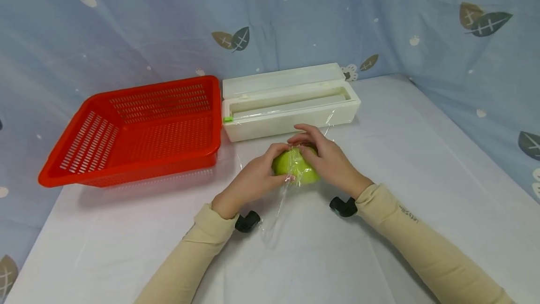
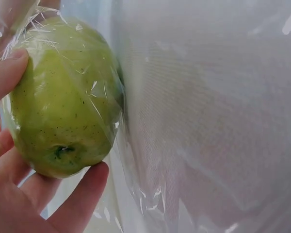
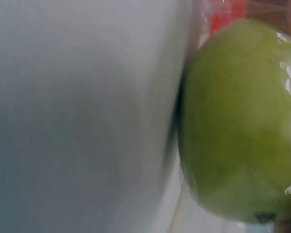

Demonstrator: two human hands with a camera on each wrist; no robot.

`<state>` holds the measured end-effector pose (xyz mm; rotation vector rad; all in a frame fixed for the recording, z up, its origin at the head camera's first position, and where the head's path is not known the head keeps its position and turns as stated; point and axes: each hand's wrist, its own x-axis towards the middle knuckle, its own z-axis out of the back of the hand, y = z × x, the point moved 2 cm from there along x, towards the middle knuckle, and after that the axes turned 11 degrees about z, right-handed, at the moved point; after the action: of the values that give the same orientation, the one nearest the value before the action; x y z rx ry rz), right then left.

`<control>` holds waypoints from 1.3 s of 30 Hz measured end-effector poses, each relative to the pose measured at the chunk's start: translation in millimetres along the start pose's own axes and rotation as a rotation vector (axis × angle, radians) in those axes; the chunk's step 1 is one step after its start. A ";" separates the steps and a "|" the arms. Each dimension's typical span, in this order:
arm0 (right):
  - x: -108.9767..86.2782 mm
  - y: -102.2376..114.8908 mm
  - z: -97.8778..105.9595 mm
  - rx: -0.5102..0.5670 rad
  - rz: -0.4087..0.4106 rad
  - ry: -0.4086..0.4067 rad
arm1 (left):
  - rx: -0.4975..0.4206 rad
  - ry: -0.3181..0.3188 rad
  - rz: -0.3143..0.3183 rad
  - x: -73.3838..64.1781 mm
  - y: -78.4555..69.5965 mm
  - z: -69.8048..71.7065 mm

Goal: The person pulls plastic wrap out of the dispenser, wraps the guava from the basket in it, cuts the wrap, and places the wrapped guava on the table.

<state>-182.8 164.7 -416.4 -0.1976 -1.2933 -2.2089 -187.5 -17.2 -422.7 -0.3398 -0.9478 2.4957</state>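
Note:
A green apple, speckled in the left wrist view, is covered with clear plastic wrap. The wrap trails from it toward the near side of the table and fills much of the left wrist view. My left hand grips the apple from the left, thumb on its near side and fingers curled about it. From the right, my right hand curves over its top, thumb and fingertips pinching the wrap there. In the right wrist view, the wrapped apple shows close up and the hand is mostly hidden.
Behind on the left stands a red plastic basket. To its right is an open white wrap dispenser box, lid tipped back and a roll inside, close beyond my hands. A white cloth covers the table; a blue patterned curtain hangs behind.

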 end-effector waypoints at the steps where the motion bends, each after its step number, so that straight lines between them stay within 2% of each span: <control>1: -0.3 1.3 1.0 -0.026 0.004 0.048 | 0.000 -0.007 0.002 -0.1 0.0 0.3; 5: -1.6 5.7 6.1 -0.130 0.017 0.224 | -0.012 -0.023 0.009 0.7 0.7 0.6; 7: -2.1 5.8 8.5 -0.142 -0.007 0.294 | -0.028 -0.017 0.012 1.2 0.7 0.5; 11: -3.0 2.5 10.8 -0.164 -0.005 0.377 | -0.071 0.004 0.001 1.2 -1.8 2.6; 14: -5.5 0.3 9.1 -0.227 0.059 0.440 | -0.070 -0.017 -0.009 -1.0 -4.8 6.5; 17: -9.0 0.5 8.3 -0.299 0.098 0.504 | -0.011 -0.076 0.008 -5.1 -8.3 12.4; 20: -10.2 1.5 8.9 -0.327 0.104 0.535 | 0.043 -0.050 0.010 -9.9 -12.9 17.3; 24: -8.6 2.2 10.3 -0.365 0.127 0.528 | 0.191 0.079 -0.049 -15.4 -22.8 16.3; 26: -7.4 1.2 10.0 -0.380 0.139 0.511 | 0.302 0.106 -0.101 -18.7 -28.8 12.8; 28: -6.8 -0.5 10.2 -0.384 0.141 0.492 | 0.402 0.103 -0.151 -22.4 -35.8 8.7; 31: -6.3 -2.2 10.5 -0.370 0.126 0.481 | 0.516 0.082 -0.178 -29.0 -45.9 3.4; 39: -4.9 -4.2 10.9 -0.326 0.073 0.448 | 0.777 0.045 -0.118 -41.6 -58.7 -5.3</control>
<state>-182.6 177.3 -415.8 0.1230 -0.6746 -2.2220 -130.6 4.5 -384.1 -0.0767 0.0604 2.5045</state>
